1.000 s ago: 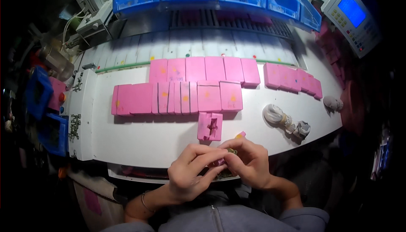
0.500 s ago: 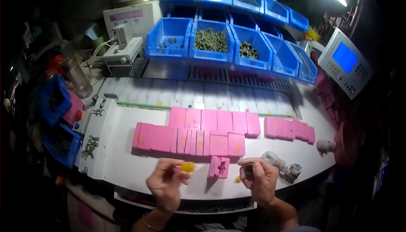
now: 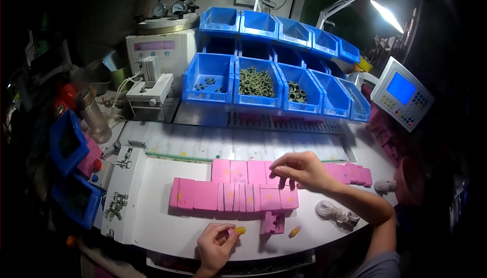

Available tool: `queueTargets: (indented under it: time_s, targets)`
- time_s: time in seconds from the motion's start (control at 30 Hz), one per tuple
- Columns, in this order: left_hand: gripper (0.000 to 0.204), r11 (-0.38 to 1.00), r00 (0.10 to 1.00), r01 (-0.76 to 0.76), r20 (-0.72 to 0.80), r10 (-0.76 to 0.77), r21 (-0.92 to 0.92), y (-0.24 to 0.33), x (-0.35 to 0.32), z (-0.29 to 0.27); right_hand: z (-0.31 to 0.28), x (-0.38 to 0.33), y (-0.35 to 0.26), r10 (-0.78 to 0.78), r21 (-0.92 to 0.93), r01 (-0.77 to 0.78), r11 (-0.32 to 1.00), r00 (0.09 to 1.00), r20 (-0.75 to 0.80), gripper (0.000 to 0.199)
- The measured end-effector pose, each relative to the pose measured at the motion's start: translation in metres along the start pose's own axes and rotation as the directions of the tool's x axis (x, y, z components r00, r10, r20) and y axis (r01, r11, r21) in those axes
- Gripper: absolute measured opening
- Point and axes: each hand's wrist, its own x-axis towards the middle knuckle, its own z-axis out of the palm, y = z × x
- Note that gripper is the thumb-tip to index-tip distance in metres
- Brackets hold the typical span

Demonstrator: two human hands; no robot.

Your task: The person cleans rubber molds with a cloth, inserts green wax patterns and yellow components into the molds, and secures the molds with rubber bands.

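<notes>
My left hand (image 3: 215, 246) is closed over the near part of the white table. Its thumb and fingers pinch a small yellow-tipped piece (image 3: 239, 231), with a little pink showing beside the yellow. My right hand (image 3: 300, 170) is raised above the rows of pink blocks (image 3: 205, 195), its fingers bent and drawn together. Whatever lies between those fingers, if anything, cannot be made out. A single pink block (image 3: 270, 224) with a cut-out cavity stands between my hands, in front of the rows. To its right lies a small yellow and pink piece (image 3: 294, 232).
Blue bins (image 3: 208, 77) rise at the back; some hold small greenish metal parts (image 3: 257, 82). A white-wrapped bundle (image 3: 335, 212) lies at the right. A keypad with a blue screen (image 3: 403, 93) stands far right. Metal pieces (image 3: 116, 204) lie on the left ledge.
My right hand, which held a dark ring-shaped part low by the cut-out block, has moved up and away over the pink rows. My left hand keeps its piece. The view has tilted upward.
</notes>
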Motion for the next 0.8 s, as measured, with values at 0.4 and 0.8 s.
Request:
queueTargets:
  time_s: [0.4, 0.8]
  targets:
    - [0.020, 0.990, 0.999, -0.022, 0.038, 0.017, 0.136, 0.008, 0.004, 0.005, -0.128, 0.091, 0.016, -0.639, -0.734, 0.068, 0.676, 0.551, -0.537, 0.026]
    - [0.020, 0.992, 0.983, 0.090, 0.149, -0.103, 0.090, 0.011, -0.030, 0.026, 0.027, -0.133, 0.091, -0.132, -0.451, -0.048, 0.891, 0.924, -0.359, 0.019]
